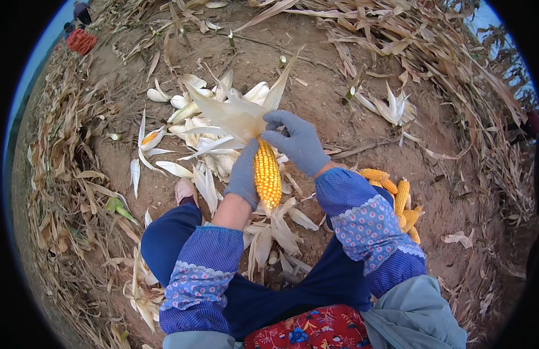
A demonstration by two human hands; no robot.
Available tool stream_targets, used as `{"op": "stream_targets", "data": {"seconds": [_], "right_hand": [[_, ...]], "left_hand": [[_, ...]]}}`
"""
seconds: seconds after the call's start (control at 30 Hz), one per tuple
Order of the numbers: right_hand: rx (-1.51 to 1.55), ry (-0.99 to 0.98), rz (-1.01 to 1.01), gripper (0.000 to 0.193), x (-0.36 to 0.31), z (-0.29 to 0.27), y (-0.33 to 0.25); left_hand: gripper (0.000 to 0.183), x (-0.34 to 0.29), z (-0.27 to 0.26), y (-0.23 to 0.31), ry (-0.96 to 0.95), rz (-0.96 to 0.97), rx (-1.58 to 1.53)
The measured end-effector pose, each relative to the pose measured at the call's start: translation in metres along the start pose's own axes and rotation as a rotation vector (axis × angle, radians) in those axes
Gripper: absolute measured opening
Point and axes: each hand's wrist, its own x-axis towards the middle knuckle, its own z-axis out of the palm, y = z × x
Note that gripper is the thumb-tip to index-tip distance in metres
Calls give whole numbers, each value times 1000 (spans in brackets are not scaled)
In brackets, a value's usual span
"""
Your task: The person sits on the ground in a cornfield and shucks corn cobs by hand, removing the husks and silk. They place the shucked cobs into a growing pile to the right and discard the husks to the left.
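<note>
An ear of corn (268, 174) with bare yellow kernels lies in my gloved left hand (244, 174), whose fingers wrap round its side. Pale husk leaves (234, 116) are peeled back and fan out from the far end of the ear. At that end my gloved right hand (295, 141) has its fingers bent round the base of the husk. The fingertips press against the leaves there. Beyond both hands sits a heap of dry husks (220, 156) on the soil. To the right, past my right forearm, lies a pile of husked yellow ears (402, 200), partly hidden by the sleeve.
One ear still partly in its husk (152, 138) lies left of the heap. Loose husks (392, 109) lie at the right. Dry stalks (66, 192) line both sides, and short cut stubs (351, 93) stick up from the soil. A person (82, 13) is far off by a red sack (81, 42).
</note>
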Motion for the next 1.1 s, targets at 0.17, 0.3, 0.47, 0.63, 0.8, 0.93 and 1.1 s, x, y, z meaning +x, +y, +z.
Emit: {"op": "stream_targets", "data": {"seconds": [0.17,0.3,0.47,0.63,0.8,0.93,1.1], "right_hand": [[-66,49,-7,40,3,0,-4],[-35,36,11,39,4,4,2],[42,-121,-12,30,6,2,17],[105,-189,135,23,4,3,1],[26,-244,-43,26,7,1,22],[336,-159,228,30,5,2,12],[562,-131,416,29,8,-6,3]], "left_hand": [[35,11,-12,-9,-89,-27,107],[33,16,-15,-14,-65,2,121],[30,17,-16,-18,-9,44,91],[30,25,-26,-22,-35,-1,82],[34,7,-9,-13,18,28,395],[34,1,-4,-4,-30,62,427],[35,-1,-4,-7,-99,64,429]]}}
